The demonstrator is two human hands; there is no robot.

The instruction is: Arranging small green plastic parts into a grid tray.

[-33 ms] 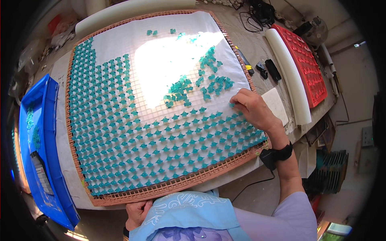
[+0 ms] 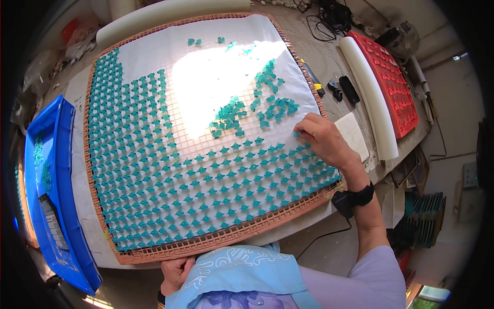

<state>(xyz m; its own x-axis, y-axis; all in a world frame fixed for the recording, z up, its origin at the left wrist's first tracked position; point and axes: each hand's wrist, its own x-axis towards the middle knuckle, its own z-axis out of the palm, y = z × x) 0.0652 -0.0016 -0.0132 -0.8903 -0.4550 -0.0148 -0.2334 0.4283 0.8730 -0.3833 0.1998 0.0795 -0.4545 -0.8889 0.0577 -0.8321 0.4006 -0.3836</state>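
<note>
My right hand (image 2: 325, 138) is over the right side of a brown mesh-edged tray (image 2: 216, 232). Its thumb and fingertips pinch a small teal flower-shaped piece (image 2: 297, 135), partly covered by the fingers. Rows of matching teal pieces (image 2: 206, 191) cover the left and near parts of the white sheet (image 2: 149, 51) on the tray. Loose teal pieces lie in a heap (image 2: 230, 117) near the middle and in a scatter (image 2: 278, 109) to its right. Below the tray's front edge, my left hand (image 2: 176, 274) is curled closed beside the light blue apron; what it holds, if anything, is hidden.
A blue bin (image 2: 64, 206) with teal pieces stands left of the tray. On the right lie a yellow-and-black cutter (image 2: 318, 87), black clips (image 2: 342, 89), a white tile (image 2: 352, 135), a white roll (image 2: 370, 98) and a red tray (image 2: 393, 77). Bright sunlight washes out the sheet's middle.
</note>
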